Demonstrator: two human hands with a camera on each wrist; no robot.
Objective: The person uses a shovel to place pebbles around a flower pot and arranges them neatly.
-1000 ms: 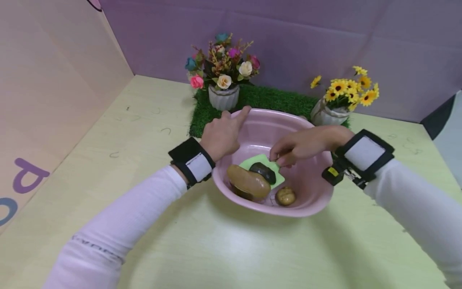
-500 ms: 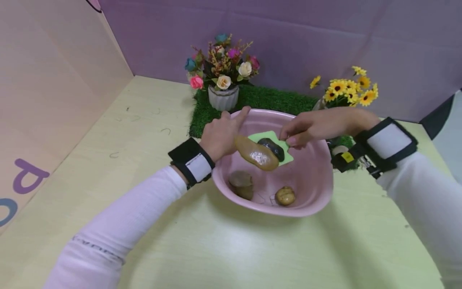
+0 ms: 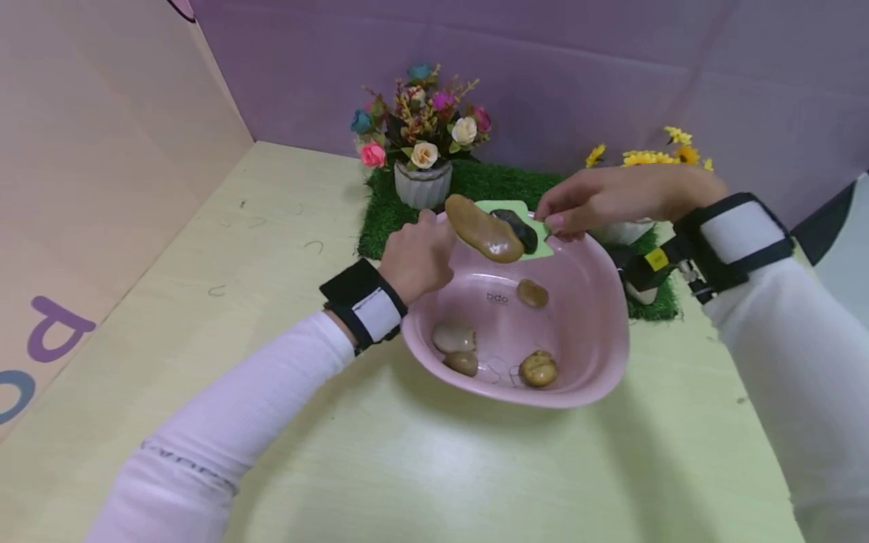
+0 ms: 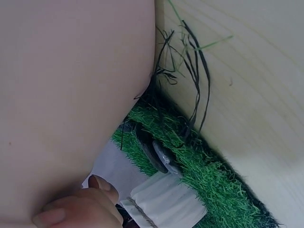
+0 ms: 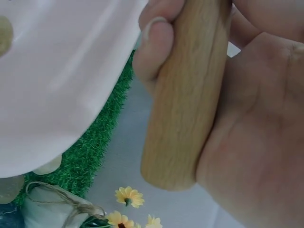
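Note:
In the head view my left hand [image 3: 418, 258] grips the far-left rim of a pink basin [image 3: 597, 377]. My right hand [image 3: 611, 199] holds a green spatula [image 3: 501, 205] over the basin's far side. Its wooden handle [image 5: 187, 114] runs through my curled fingers in the right wrist view. A long tan stone [image 3: 483, 230] and a smaller black stone [image 3: 519, 229] lie on the green blade. Down in the basin are a pale stone [image 3: 453, 335], a brown stone [image 3: 461, 364], a round yellowish stone [image 3: 538, 369] and a small tan stone [image 3: 532, 292].
Behind the basin lies a strip of artificial grass [image 3: 468, 179]. A pot of mixed flowers [image 3: 422, 185] stands on it at left, and yellow flowers [image 3: 648, 157] are partly hidden by my right hand. Dark stones [image 4: 164, 156] sit on the grass beside a white pot [image 4: 166, 199].
My right hand has lifted the spatula, with the tan and black stones on it, up and away from the basin floor. Stones beneath have come into view. The left hand stays at the rim.

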